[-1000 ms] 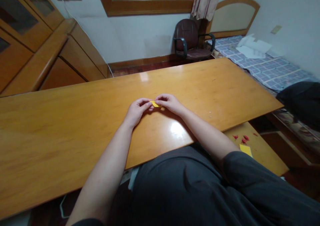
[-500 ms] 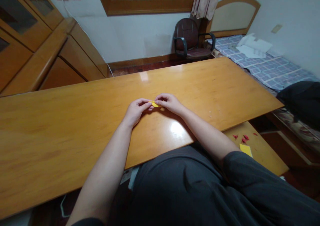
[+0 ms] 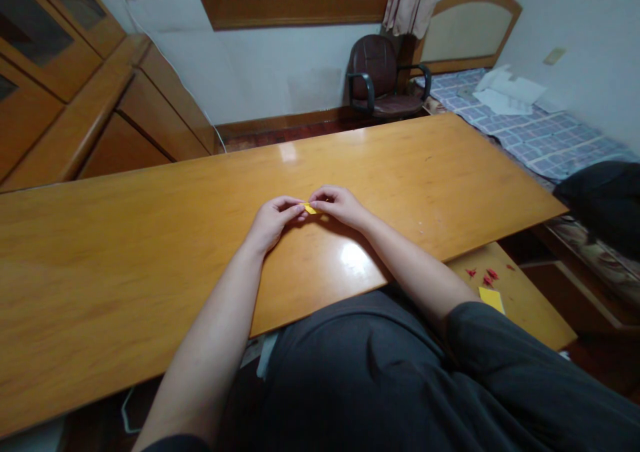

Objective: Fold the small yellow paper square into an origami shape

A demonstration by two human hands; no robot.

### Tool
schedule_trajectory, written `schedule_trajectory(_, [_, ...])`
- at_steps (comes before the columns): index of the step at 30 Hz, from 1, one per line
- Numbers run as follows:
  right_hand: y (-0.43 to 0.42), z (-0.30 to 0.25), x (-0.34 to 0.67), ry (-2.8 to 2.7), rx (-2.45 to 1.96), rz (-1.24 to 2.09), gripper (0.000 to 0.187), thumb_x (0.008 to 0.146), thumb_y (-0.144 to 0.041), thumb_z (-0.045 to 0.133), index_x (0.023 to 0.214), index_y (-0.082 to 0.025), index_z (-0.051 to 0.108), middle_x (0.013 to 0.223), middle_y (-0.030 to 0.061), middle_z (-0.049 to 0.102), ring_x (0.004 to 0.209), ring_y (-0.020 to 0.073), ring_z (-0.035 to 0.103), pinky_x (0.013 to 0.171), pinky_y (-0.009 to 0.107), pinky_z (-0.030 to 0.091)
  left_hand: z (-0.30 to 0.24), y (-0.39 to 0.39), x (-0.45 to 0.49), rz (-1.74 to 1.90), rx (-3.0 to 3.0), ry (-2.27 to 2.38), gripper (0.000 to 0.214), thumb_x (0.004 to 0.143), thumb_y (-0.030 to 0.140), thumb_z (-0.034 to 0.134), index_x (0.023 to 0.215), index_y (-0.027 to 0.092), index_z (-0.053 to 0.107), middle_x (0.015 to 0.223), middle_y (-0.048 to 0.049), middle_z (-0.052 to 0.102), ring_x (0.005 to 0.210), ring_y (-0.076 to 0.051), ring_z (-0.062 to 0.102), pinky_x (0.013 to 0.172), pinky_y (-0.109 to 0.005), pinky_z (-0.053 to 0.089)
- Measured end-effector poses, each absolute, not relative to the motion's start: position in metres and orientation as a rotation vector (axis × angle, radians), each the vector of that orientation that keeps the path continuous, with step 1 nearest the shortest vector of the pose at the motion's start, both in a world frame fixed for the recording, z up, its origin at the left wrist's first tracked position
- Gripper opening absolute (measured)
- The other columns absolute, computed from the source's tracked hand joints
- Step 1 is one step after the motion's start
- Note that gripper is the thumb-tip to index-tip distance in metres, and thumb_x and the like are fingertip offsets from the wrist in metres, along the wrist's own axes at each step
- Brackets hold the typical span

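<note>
A small yellow piece of paper (image 3: 311, 209) lies on the long wooden table (image 3: 125, 252), near its middle. My left hand (image 3: 273, 222) pinches the paper's left end with curled fingers. My right hand (image 3: 340, 205) pinches the right end, its fingers bent over the paper. Most of the paper is hidden under the fingertips, so only a small yellow corner shows between the two hands. Both forearms rest across the table's near edge.
A lower wooden surface (image 3: 520, 305) at the right holds a yellow paper square (image 3: 491, 299) and small red paper bits (image 3: 484, 277). A dark armchair (image 3: 383, 79) stands beyond the table. A bed with white papers (image 3: 507, 92) and a black bag (image 3: 600, 202) lie to the right, wooden cabinets (image 3: 75, 99) to the left.
</note>
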State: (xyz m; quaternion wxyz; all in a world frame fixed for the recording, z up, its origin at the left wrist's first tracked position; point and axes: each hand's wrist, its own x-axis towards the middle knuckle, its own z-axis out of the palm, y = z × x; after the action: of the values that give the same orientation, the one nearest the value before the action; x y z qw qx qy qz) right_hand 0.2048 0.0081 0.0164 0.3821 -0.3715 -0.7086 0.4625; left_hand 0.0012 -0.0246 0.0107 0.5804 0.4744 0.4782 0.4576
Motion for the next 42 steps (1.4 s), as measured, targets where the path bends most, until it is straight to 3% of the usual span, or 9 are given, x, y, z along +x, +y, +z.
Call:
schedule_trajectory(34, [0.0097, 0.0133, 0.2048, -1.84, -0.925, 1.132, 0.023, 0.082, -0.033, 0.067, 0.09, -0.013, 0.073, 0.088, 0.0041, 0.072, 0.08, 0.0141, 0.06, 0.075, 0.027, 0.044, 0.0133, -0.0256, 0.0022, 1.109, 1.041, 1.08, 0.04, 0.059, 0.037, 0.09, 0.086, 0.013, 0.072, 0.078, -0.006, 0.075, 0.069, -0.015, 0.07, 0.069, -0.026, 0.057])
schedule_trajectory(42, [0.0067, 0.0122, 0.2002, -1.8, -0.92, 1.215, 0.027, 0.08, -0.037, 0.072, 0.093, -0.014, 0.071, 0.078, 0.0003, 0.066, 0.071, 0.011, 0.054, 0.066, 0.023, 0.042, 0.0129, -0.0255, 0.003, 1.127, 1.037, 1.082, 0.038, 0.06, 0.036, 0.089, 0.085, 0.012, 0.072, 0.077, -0.0054, 0.074, 0.068, -0.014, 0.069, 0.07, -0.026, 0.057])
